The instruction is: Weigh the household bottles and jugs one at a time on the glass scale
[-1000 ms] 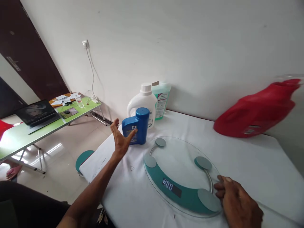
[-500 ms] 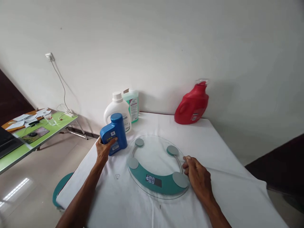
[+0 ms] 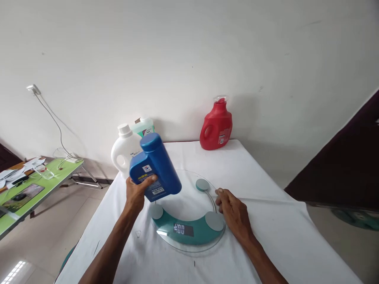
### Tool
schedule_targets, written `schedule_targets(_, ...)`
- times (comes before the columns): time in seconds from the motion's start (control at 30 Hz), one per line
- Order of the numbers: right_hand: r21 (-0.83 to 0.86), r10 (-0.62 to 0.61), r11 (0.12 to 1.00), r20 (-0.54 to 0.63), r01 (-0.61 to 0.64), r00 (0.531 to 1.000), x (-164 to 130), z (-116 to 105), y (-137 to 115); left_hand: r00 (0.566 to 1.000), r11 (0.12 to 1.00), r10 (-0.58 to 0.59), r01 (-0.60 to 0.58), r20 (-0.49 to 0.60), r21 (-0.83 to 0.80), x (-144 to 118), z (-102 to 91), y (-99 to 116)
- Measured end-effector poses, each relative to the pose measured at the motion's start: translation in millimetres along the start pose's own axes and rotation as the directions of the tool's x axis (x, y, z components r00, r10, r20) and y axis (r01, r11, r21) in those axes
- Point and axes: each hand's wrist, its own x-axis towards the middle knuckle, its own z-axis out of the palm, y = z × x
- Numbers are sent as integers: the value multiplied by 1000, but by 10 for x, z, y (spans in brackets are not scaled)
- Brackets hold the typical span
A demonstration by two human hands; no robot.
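My left hand (image 3: 138,192) grips a blue plastic bottle (image 3: 166,167) with a round cap, thumb across its label. The bottle is tilted above the left part of a round glass bathroom scale (image 3: 204,232) and hides some of it. Green trim and grey pads mark the scale, and its lit display (image 3: 183,229) reads what looks like 0.0. Beside the scale's right rim is my right hand (image 3: 233,213), its fingers curled together with nothing seen in them. Whether it touches the glass I cannot tell.
At the back left stand a white jug (image 3: 126,148) and a pale green bottle (image 3: 145,127). A red jug (image 3: 217,126) stands near the wall. White cloth (image 3: 266,232) covers the table. Left, a green table (image 3: 63,171) carries papers and a mouse.
My left hand has lifted the blue bottle off the cloth and brought it right, tilted, over the scale. My right hand keeps its place by the scale's rim. The view has shifted.
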Motion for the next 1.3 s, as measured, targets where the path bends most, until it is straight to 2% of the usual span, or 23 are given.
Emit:
schedule_targets(0.13,16,17,1000,-1,-17,1000,3,11,-6,990,998,-66,66,123,4,-63,339,-198)
schedule_targets(0.27,-15,31,999,-3,-31,1000,11,16,-5,977,996,-81,72,196,54,-75,453,-331)
schedule_targets(0.5,-50,35,998,8,-34,999,11,10,28,976,988,-48,15,214,153,-147,457,-439)
schedule_targets(0.6,-52,37,998,-1,-37,999,-4,12,11,960,983,-29,-23,279,180,-168,428,-433)
schedule_targets(0.7,-34,58,998,-7,-58,998,-26,13,-24,924,981,39,-108,381,160,-118,306,-396)
schedule_targets(0.77,-29,78,996,-6,-78,997,-40,10,-46,907,966,117,-198,406,164,-55,166,-376)
schedule_targets(0.83,-36,93,995,-6,-93,996,-48,7,-59,918,944,184,-265,351,197,14,1,-392)
schedule_targets(0.9,-50,98,994,-13,-98,995,-51,5,-63,948,932,214,-270,236,243,78,-163,-467)
schedule_targets(0.97,-65,98,993,-16,-99,995,-49,8,-61,972,937,200,-226,123,266,134,-303,-595)
schedule_targets(1.07,-82,95,992,-14,-96,995,-49,16,-56,996,973,92,-95,21,212,203,-435,-809)
schedule_targets(1.17,-89,102,991,-15,-103,995,-51,19,-63,1000,990,-7,8,-6,140,244,-477,-933)
schedule_targets(1.3,-88,125,988,-17,-126,992,-58,12,-77,1000,985,-20,17,20,170,239,-463,-941)
